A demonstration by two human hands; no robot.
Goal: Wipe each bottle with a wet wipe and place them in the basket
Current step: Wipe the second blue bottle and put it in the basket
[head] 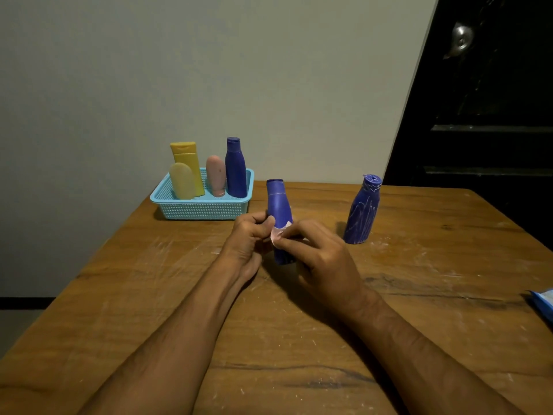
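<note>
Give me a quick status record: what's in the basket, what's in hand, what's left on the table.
basket: blue mesh basket, back left of the table
in basket: four bottles, namely yellow bottle, pale yellow bottle, pink bottle, blue bottle
left hand: holds the held blue bottle
right hand: presses the wet wipe to it
left to clean: streaked blue bottle, upright
right edge: wipe pack

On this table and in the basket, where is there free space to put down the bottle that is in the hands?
The basket holds four bottles along its back; its front strip looks bare, though narrow. The table is bare left of the left hand, below the basket. Another gap lies between the held bottle and the streaked bottle. The blue packet sits at the right edge.
</note>
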